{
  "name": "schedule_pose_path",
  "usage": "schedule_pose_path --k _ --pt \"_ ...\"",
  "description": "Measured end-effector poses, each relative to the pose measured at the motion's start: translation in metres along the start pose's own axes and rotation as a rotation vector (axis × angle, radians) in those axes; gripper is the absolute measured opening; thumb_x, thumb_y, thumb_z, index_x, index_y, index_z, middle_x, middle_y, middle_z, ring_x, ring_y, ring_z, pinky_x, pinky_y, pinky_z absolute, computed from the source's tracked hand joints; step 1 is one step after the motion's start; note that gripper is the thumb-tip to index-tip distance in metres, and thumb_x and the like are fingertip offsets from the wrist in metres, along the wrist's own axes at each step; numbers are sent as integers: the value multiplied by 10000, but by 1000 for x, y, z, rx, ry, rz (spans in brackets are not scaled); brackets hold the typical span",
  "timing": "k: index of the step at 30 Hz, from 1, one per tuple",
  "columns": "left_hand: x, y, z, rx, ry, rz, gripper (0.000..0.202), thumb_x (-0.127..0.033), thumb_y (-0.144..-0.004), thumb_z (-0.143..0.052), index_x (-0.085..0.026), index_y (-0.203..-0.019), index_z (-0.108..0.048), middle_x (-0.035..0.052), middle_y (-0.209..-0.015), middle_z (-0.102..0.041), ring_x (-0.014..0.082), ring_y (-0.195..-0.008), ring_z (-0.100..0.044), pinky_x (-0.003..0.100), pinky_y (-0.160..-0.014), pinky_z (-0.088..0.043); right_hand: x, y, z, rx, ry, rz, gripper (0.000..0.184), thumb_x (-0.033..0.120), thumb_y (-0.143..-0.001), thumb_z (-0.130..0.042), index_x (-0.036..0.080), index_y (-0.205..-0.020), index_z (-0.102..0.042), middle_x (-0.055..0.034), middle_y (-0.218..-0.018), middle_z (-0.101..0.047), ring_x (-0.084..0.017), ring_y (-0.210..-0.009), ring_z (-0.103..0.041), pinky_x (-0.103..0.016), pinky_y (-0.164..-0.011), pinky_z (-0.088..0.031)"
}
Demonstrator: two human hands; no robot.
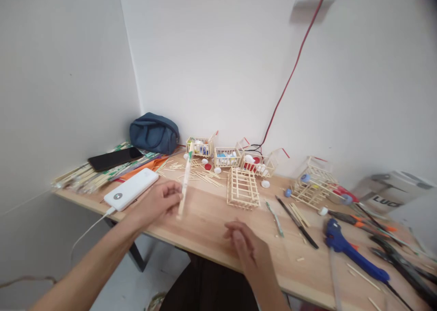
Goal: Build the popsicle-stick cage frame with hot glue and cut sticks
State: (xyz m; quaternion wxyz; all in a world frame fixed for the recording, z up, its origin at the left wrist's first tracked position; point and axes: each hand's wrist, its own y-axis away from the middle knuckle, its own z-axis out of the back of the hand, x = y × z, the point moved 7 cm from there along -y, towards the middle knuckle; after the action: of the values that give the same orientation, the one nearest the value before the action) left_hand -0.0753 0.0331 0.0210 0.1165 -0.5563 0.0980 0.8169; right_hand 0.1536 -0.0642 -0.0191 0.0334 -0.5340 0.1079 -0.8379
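Pinched in my left hand (164, 201) is a pair of wrapped chopsticks (186, 179), held almost upright above the table, with green print near the top of the wrapper. My right hand (249, 249) hovers over the table's front edge, fingers loosely curled and apart, with nothing visible in it. Beyond it sits a basket-like frame of thin wooden sticks (243, 188). Behind stand small stick carts (227, 157) filled with small coloured and white pieces; another stick cart (312, 181) with bottle-cap wheels is tipped at the right.
Wrapped chopsticks (77, 176), a black phone (115, 159), a white power bank (131, 189) and a blue pouch (153, 132) lie at the left. Loose sticks (208, 176) are scattered mid-table. A black-handled tool (297, 222), blue glue gun (355, 252) and pliers (403, 265) lie right.
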Motion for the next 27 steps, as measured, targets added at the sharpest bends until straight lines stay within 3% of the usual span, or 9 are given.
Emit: schedule_pose_path --k 2,6,8,11,14,16,19,23,27 --pt "-1 11 -40 113 254 25 249 -396 -757 -594 -165 -825 -528 -59 -585 -499 74 -463 -399 199 -486 -320 12 5 -26 131 -164 -26 434 510 -954 -393 174 -1129 -605 -52 -859 -700 -156 -756 -644 -225 -672 -469" --pt "-5 25 -99 269 431 37 277 -381 -724 -701 -155 -765 -545 -26 -623 -563 91 -532 -487 209 -532 -370 14 14 -49 228 -256 -140 451 535 -951 -386 161 -828 -606 31 -528 -539 -98 -474 -487 -193 -501 -376" --pt "-15 22 -106 264 491 11 295 -397 -736 -720 -157 -824 -571 19 -747 -633 126 -638 -561 233 -595 -427 8 20 -43 181 -202 -168 459 530 -955 -380 168 -754 -579 60 -461 -448 -79 -427 -401 -184 -467 -310" --pt "-39 8 -93 120 723 -69 357 -465 -793 -672 -178 -989 -589 52 -916 -653 159 -788 -602 271 -706 -481 2 36 -38 191 -152 -174 460 526 -952 -386 170 -728 -573 57 -459 -439 -72 -431 -398 -176 -475 -302" --pt "-62 -1 -91 56 923 -126 288 -446 -822 -650 -181 -905 -573 -23 -663 -541 102 -575 -515 221 -560 -426 1 53 -42 207 -184 -185 498 583 -924 -387 179 -680 -549 55 -439 -420 -68 -386 -355 -176 -427 -281" --pt "-70 -1 -103 76 969 -120 285 -431 -822 -658 -178 -798 -528 -70 -552 -395 59 -456 -379 187 -465 -322 1 59 -45 168 -244 -193 522 619 -911 -374 186 -663 -531 56 -428 -405 -65 -360 -325 -182 -393 -247" --pt "-69 10 -131 98 947 -87 358 -485 -840 -620 -178 -729 -473 -86 -539 -312 44 -427 -305 182 -439 -258 2 62 -46 90 -332 -190 534 631 -916 -352 189 -667 -518 56 -419 -399 -65 -349 -326 -191 -382 -223" --pt "-60 27 -166 196 771 -53 395 -533 -883 -527 -186 -707 -455 -69 -547 -328 68 -460 -346 201 -456 -265 4 57 -34 -26 -336 -151 525 608 -929 -360 179 -671 -517 49 -436 -417 -71 -390 -370 -194 -423 -266" --pt "-50 30 -171 285 656 -14 398 -564 -879 -496 -198 -732 -441 -73 -548 -329 68 -442 -262 212 -437 -190 -1 53 -20 125 -341 -231 544 626 -903 -397 154 -755 -621 5 -512 -563 -92 -435 -469 -194 -450 -356"
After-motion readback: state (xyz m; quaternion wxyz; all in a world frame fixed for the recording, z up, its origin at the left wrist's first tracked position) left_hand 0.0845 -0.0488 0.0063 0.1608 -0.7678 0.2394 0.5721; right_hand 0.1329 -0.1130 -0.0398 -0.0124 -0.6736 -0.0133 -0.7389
